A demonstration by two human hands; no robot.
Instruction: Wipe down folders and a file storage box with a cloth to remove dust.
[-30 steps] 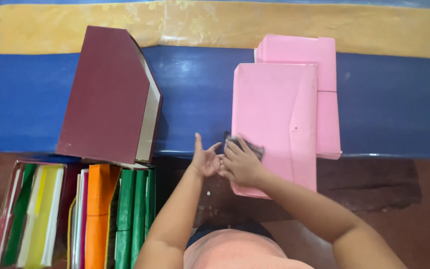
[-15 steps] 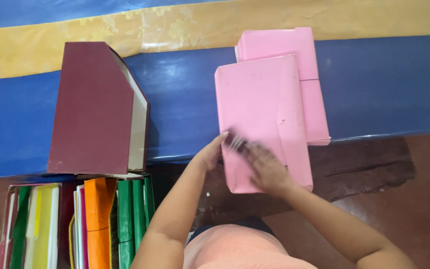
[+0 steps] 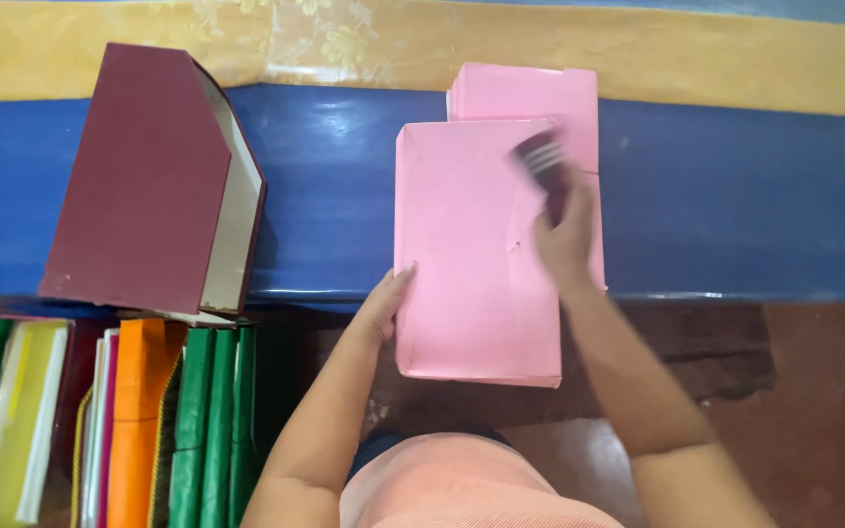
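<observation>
Right hand (image 3: pixel 564 235) shut on a dark brush (image 3: pixel 543 161) at the far right of the pink folder (image 3: pixel 466 254), long axis toward the body; left hand (image 3: pixel 383 301) open, flat against its near left edge.

We seem to be in an office or records room: a maroon file box (image 3: pixel 144 181) lies on a blue-and-yellow covered table (image 3: pixel 755 196), pink folders (image 3: pixel 471 244) beside it, coloured files (image 3: pixel 139 420) packed below.
</observation>
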